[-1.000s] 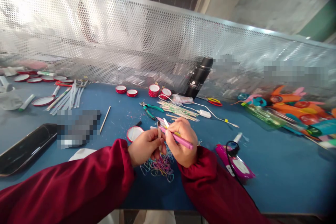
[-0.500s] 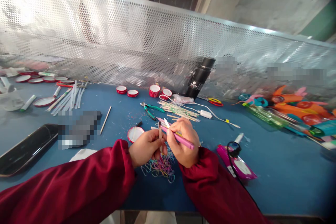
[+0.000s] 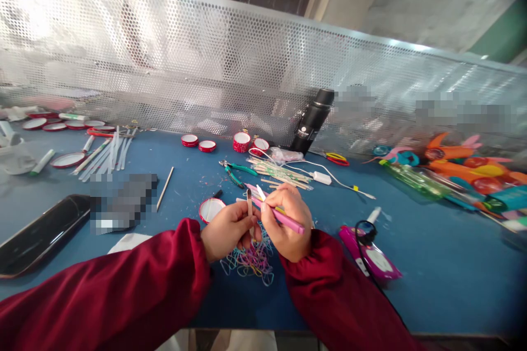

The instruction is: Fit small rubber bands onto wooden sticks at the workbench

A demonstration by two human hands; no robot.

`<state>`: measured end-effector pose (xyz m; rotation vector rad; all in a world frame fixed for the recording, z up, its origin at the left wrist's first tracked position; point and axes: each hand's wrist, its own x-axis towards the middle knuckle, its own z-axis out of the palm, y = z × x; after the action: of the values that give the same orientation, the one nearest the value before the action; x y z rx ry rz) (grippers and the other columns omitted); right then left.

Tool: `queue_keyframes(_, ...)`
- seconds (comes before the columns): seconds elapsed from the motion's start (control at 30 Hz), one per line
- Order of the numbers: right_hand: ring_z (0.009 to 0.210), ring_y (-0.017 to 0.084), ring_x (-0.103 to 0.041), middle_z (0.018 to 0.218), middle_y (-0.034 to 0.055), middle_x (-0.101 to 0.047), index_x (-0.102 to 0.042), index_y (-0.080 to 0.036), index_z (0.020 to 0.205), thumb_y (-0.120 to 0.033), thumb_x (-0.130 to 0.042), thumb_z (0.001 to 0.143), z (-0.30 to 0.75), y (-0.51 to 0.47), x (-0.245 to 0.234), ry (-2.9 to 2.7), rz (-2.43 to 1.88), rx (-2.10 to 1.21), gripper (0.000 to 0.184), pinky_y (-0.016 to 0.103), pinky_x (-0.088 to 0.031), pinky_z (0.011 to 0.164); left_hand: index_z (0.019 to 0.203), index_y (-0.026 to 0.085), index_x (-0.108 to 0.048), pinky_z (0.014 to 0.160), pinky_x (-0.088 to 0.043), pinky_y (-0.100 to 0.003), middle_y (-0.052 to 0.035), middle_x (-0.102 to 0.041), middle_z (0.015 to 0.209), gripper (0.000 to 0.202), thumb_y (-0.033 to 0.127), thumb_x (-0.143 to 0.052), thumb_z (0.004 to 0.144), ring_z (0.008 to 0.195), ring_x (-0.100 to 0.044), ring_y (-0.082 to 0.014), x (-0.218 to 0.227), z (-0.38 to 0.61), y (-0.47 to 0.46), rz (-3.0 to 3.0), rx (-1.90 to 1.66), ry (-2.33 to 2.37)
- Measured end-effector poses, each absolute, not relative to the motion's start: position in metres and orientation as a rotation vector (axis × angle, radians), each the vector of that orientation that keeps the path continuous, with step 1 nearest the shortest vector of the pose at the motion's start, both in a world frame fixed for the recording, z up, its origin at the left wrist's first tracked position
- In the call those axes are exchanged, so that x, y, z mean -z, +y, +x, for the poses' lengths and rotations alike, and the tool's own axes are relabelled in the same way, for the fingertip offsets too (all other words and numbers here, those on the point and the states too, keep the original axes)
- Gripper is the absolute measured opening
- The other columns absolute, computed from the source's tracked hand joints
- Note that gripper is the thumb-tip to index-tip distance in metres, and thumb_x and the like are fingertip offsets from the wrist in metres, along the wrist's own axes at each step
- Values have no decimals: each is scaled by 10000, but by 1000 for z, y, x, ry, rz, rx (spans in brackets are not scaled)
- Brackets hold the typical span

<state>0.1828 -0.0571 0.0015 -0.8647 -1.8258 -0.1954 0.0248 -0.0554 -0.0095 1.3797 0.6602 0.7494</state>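
Pink pen point(image 3: 293, 224) gripped in our right hand point(image 3: 284, 233), thin stick point(image 3: 249, 203) pinched upright in our left hand point(image 3: 226, 229): both meet just above a tangle of coloured bands point(image 3: 247, 264) on the blue table point(image 3: 432, 269), near a red lid point(image 3: 211, 209) and green pliers point(image 3: 235, 171).

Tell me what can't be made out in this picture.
Head view:
Lower end of the thin brown stick: hidden inside the left hand.
Whether the pink plastic pen in the right hand touches it: too small.
Something on the blue table: masked by a pixelated patch.
Long black tray: cut off by the left edge.
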Motion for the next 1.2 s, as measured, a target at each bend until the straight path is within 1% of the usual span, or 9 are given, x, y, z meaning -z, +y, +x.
queue_keyframes(0.2,689,187,-578,707,8,-601,-501,-244,786,-109,-583,753,182,-59,-4,-1835,-854,161,162,446,-453,848,901,158,-487,404,-311,-166,18,-584,674,278,431,-510,850,431,-451,-38,10,24,-56,1374,-752,658)
queue_keyframes(0.3,682,211,-582,702,26,-610,-492,-263,780,-114,-580,759,182,-60,-4,-1847,-860,139,174,470,-454,843,881,160,-486,406,-305,-169,20,-580,671,274,431,-512,850,426,-446,-36,9,24,-56,1368,-751,659)
queue_keyframes(0.5,687,172,-583,704,-10,-600,-509,-237,765,-117,-577,746,183,-58,-4,-1828,-852,160,139,423,-465,828,864,161,-485,402,-292,-170,13,-596,686,274,431,-525,843,425,-454,-35,8,24,-56,1362,-744,677)
queue_keyframes(0.67,707,176,-578,699,-5,-594,-510,-224,756,-109,-585,740,183,-58,-5,-1817,-864,174,138,391,-466,788,853,158,-489,402,-300,-171,6,-608,701,280,434,-534,836,430,-468,-37,6,24,-58,1358,-756,671)
queue_keyframes(0.83,687,170,-566,692,-7,-587,-520,-225,768,-111,-577,754,184,-59,-6,-1770,-854,180,129,403,-468,807,931,156,-492,392,-304,-170,9,-601,687,269,413,-507,854,421,-461,-41,2,24,-59,1322,-756,694)
queue_keyframes(0.97,727,185,-581,725,11,-591,-529,-226,794,-137,-584,774,185,-60,-6,-1749,-884,170,106,398,-484,790,938,152,-492,393,-302,-168,5,-608,697,278,417,-512,855,419,-465,-38,3,24,-58,1311,-746,691)
queue_keyframes(1.07,769,188,-605,787,25,-625,-569,-226,861,-173,-582,810,186,-60,-4,-1737,-928,129,75,372,-495,773,943,150,-503,399,-302,-164,-4,-625,709,311,445,-524,849,422,-476,-35,5,24,-58,1313,-730,673)
queue_keyframes(1.13,758,176,-626,811,24,-654,-596,-235,972,-193,-540,862,186,-61,-3,-1723,-980,41,130,338,-504,736,949,150,-507,399,-302,-162,-19,-649,738,333,467,-525,848,430,-499,-37,6,23,-58,1310,-720,662)
queue_keyframes(1.2,688,156,-631,762,7,-665,-595,-249,1055,-207,-479,911,186,-60,-1,-1713,-1033,-67,190,310,-506,691,937,153,-508,393,-295,-159,-33,-671,764,343,485,-517,850,439,-527,-44,5,24,-59,1300,-713,658)
